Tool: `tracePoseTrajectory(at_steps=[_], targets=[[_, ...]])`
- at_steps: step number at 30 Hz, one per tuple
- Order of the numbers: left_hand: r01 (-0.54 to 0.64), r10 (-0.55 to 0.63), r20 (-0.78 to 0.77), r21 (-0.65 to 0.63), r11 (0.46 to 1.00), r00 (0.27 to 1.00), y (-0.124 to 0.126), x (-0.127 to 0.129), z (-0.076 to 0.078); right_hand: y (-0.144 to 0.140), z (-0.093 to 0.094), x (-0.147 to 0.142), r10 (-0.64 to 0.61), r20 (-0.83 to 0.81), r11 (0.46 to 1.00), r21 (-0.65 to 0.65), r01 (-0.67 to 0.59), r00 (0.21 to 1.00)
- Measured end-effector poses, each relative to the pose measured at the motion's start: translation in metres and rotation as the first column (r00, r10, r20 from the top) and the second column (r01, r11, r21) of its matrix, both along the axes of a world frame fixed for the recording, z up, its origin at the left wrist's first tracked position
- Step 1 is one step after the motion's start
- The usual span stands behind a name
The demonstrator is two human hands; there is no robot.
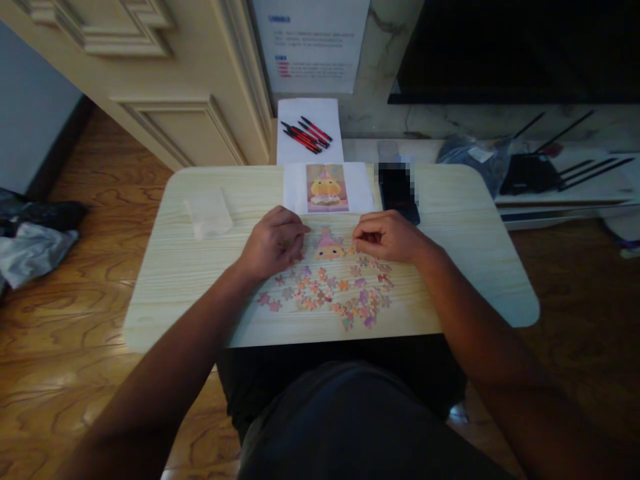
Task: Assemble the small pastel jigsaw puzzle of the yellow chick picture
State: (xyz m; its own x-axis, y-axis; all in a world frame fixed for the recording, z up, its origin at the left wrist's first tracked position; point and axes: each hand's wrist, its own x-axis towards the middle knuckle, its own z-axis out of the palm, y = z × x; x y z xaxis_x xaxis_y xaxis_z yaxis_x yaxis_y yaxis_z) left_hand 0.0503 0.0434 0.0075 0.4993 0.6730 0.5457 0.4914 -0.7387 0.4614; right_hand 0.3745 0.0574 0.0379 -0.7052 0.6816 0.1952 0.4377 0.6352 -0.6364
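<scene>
A partly joined jigsaw puzzle (329, 248) lies in the middle of the table, showing a pink pointed hat and a yellow face with dark eyes. At its left edge is my left hand (276, 241), its fingers curled in; whatever may be between them is hidden. On the other side, my right hand (387, 236) is closed in a pinch, its fingertips at a small yellow-orange puzzle piece (351, 251) beside the joined part. Many loose puzzle pieces (314, 293) in pink, orange and purple are scattered nearer to me.
Behind the puzzle lies a printed reference picture (327, 189) on white paper. A dark phone (400, 193) is beside it, close to my right hand. A translucent bag (209, 215) rests on the table's left side. Several red-and-black pens (307, 135) lie beyond the table's back edge.
</scene>
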Motion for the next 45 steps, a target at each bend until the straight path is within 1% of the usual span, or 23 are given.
tracePoseTrajectory(at_steps=[4,10,19,29,32,35,40,43,45], targets=[[-0.010,0.011,0.011,-0.019,1.000,1.000,0.001,-0.002,0.000,-0.004,0.000,-0.006,0.046,-0.057,0.999,-0.022,-0.047,0.997],[-0.052,0.053,0.014,-0.118,0.992,0.998,0.000,-0.004,0.003,-0.010,-0.001,-0.013,0.114,-0.088,0.986,-0.108,-0.124,0.989],[-0.063,0.066,0.065,-0.043,0.997,0.996,0.003,-0.005,-0.001,-0.014,-0.001,-0.018,0.167,-0.054,0.977,-0.124,-0.172,0.985],[-0.102,0.121,0.154,-0.128,0.987,0.981,0.003,-0.008,-0.003,-0.016,0.001,-0.019,0.201,-0.086,0.961,-0.174,-0.213,0.976],[-0.122,0.139,0.155,-0.117,0.986,0.978,0.002,-0.009,-0.003,-0.015,0.001,-0.018,0.201,-0.081,0.958,-0.192,-0.213,0.976],[-0.117,0.125,0.113,-0.081,0.990,0.986,0.000,-0.009,0.000,-0.014,0.000,-0.015,0.189,-0.077,0.965,-0.171,-0.200,0.979],[-0.107,0.107,-0.003,-0.031,0.994,0.994,-0.013,-0.010,0.008,-0.010,0.000,-0.010,0.173,-0.075,0.974,-0.133,-0.181,0.982],[-0.145,0.140,-0.078,-0.055,0.988,0.987,-0.033,-0.012,0.012,-0.008,0.004,-0.008,0.163,-0.044,0.979,-0.117,-0.167,0.986],[-0.191,0.187,-0.055,-0.083,0.978,0.981,-0.051,-0.013,0.011,-0.007,0.008,-0.007,0.163,-0.012,0.980,-0.114,-0.163,0.987]])
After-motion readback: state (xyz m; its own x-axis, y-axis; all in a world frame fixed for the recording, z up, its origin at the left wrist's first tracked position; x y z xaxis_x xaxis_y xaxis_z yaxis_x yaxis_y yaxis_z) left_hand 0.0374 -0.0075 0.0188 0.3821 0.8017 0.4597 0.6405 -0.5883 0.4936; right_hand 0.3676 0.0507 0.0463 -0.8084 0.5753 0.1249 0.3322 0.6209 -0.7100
